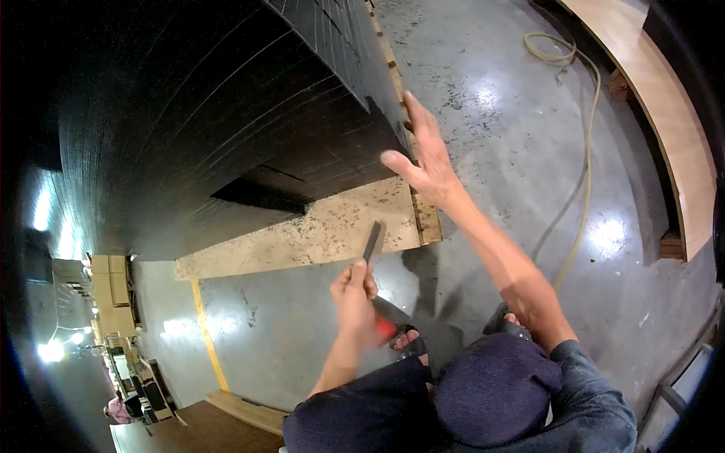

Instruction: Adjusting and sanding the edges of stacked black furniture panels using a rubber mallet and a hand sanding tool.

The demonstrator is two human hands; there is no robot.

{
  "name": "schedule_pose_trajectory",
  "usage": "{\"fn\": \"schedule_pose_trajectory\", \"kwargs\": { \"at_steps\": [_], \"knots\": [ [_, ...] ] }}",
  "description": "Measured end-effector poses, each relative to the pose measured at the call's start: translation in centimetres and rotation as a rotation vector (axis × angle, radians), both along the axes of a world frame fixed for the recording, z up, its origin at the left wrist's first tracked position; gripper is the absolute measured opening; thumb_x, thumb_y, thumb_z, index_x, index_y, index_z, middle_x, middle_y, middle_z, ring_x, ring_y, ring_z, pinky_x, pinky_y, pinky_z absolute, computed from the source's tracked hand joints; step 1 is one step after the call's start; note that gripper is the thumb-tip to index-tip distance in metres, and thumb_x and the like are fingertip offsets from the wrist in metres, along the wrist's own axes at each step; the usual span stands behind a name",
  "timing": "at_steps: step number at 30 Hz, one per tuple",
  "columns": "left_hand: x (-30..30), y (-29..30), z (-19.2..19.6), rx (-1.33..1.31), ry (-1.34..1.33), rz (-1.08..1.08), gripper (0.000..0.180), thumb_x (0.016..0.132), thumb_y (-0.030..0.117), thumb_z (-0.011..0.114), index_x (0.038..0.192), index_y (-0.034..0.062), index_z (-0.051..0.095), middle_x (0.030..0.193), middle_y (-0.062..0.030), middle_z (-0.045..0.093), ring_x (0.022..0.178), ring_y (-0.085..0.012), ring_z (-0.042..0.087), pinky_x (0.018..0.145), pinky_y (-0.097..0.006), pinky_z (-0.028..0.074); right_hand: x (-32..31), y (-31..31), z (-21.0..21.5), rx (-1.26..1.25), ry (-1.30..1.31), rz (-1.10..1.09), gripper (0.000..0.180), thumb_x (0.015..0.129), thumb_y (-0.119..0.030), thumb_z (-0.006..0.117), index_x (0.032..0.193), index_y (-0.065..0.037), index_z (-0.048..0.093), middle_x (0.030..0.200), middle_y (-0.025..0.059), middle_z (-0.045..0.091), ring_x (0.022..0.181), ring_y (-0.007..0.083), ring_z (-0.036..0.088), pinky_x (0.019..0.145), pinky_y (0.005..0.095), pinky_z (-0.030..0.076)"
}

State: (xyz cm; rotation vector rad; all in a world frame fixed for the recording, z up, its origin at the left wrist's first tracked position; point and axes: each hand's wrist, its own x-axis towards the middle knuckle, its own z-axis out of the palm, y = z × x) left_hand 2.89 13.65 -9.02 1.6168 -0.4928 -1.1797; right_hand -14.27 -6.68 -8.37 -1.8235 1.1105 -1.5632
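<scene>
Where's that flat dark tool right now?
In the head view, the flat dark tool is near the middle of the picture, gripped in the left hand, its tip showing against the speckled pale board.

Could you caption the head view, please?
Left hand gripping a dark file-like tool, right hand open near a large black workpiece.

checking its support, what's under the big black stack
A light, speckled board sticks out beneath the black stack; whatever lies farther under is covered by the stack.
</scene>
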Motion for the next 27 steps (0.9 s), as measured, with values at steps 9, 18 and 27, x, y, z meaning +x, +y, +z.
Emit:
{"fn": "schedule_pose_trajectory", "kwargs": {
  "at_steps": [9, 18, 27],
  "knots": [
    [-1.2, -1.4, 0.9, -0.083, -0.101, -0.001, 0.031, 0.098, 0.027, 0.06, 0.077, 0.0043, 0.059, 0.061, -0.0001, 0.051, 0.055, -0.0097, 0.045, 0.053, -0.026, 0.035, 1.1, -4.0, 2.7, -0.36, -0.095, 0.127, 0.09, 0.093, -0.06, 0.049, 0.151, 0.003, 0.022, 0.155, 0.0216, 0.028, 0.142, 0.0389, 0.03, 0.115, 0.043, 0.026],
    [-0.6, 0.0, -1.2, -0.08, 0.137, 0.101, 0.025, 0.097, 0.019, 0.061, 0.08, 0.0015, 0.057, 0.062, -0.0028, 0.051, 0.052, -0.0141, 0.047, 0.05, -0.028, 0.038, -2.2, -1.1, -4.1, -0.035, 0.088, 0.211, 0.079, 0.097, -0.052, 0.049, 0.151, 0.0, 0.024, 0.154, 0.0209, 0.031, 0.142, 0.0355, 0.031, 0.115, 0.0389, 0.028],
    [0.3, 0.0, -3.7, -0.043, 0.223, 0.067, 0.021, 0.096, 0.018, 0.061, 0.085, -0.0001, 0.058, 0.067, -0.005, 0.053, 0.056, -0.0158, 0.049, 0.051, -0.03, 0.04, -4.9, -0.3, -4.0, 0.118, 0.126, 0.292, 0.066, 0.094, -0.037, 0.06, 0.147, -0.005, 0.037, 0.148, 0.0194, 0.04, 0.137, 0.0335, 0.039, 0.112, 0.0399, 0.034]
  ]
}}
